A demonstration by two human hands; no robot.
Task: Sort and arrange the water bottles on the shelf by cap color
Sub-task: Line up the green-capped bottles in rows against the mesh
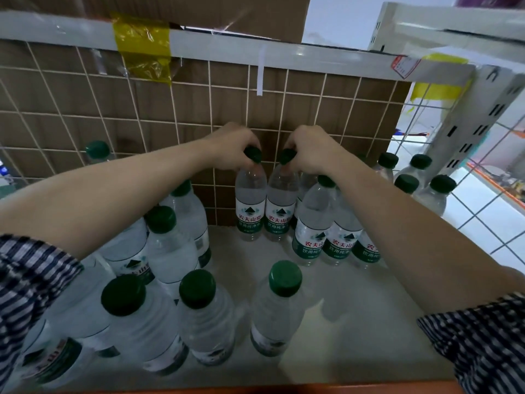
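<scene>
Your left grip (233, 150) clamps the green cap of the left bottle (250, 203), your right grip (309, 152) that of the right bottle (281, 204). Both stand side by side at the shelf's (355, 308) back.

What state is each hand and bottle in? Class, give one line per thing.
left hand, gripping the cap of left back bottle
right hand, gripping the cap of right back bottle
left back bottle, upright, green cap on
right back bottle, upright, green cap on
front middle bottle, upright, green cap on, untouched
</scene>
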